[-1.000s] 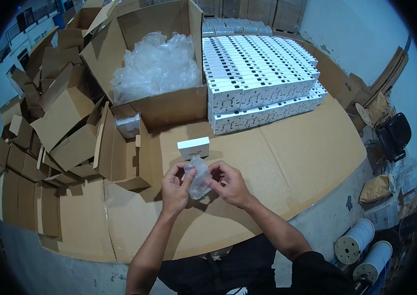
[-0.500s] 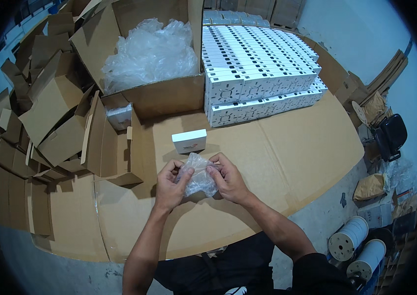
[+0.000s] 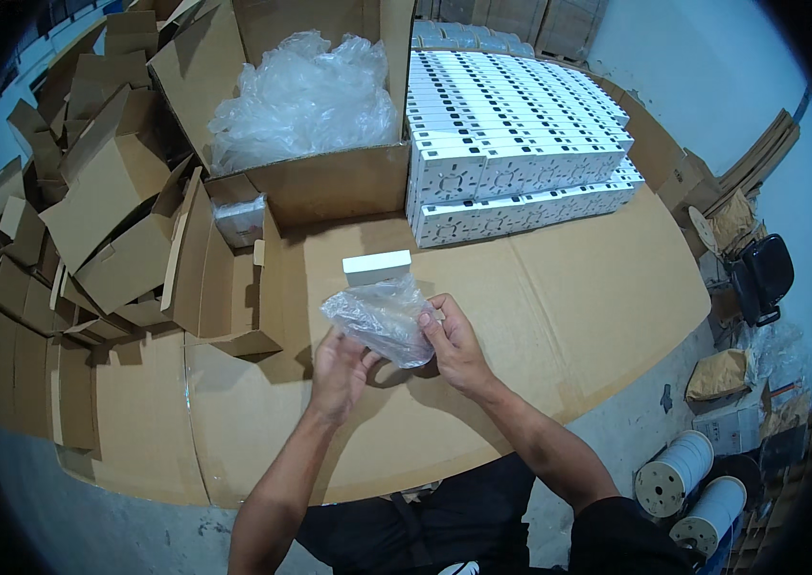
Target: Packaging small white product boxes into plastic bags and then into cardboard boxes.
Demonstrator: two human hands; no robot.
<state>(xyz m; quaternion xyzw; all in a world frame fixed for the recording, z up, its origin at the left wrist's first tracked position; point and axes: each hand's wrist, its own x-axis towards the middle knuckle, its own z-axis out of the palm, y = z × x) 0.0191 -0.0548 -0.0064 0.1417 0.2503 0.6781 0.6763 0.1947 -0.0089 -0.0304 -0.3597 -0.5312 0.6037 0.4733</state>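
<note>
A crumpled clear plastic bag [image 3: 382, 321] is spread out above the cardboard-covered table, in front of my body. My right hand [image 3: 458, 355] pinches its right edge between thumb and fingers. Under the bag's lower left side is my left hand [image 3: 337, 377], palm turned up, thumb and fingers apart; the bag hides some of its fingertips. Just beyond the bag stands a small white box [image 3: 377, 267], its front partly covered by the plastic.
A large carton [image 3: 329, 182] full of clear plastic bags stands at the back. To its right rise stacked white boxes [image 3: 521, 172]. An open brown carton [image 3: 233, 287] holds a wrapped item [image 3: 240, 220]; more empty cartons [image 3: 109, 211] pile up at left. Cable spools [image 3: 674, 471] are on the floor at right.
The bag has gone from bunched between both hands to spread wider, and it now overlaps the white box. My left hand has let go of its edge and turned palm up beneath it.
</note>
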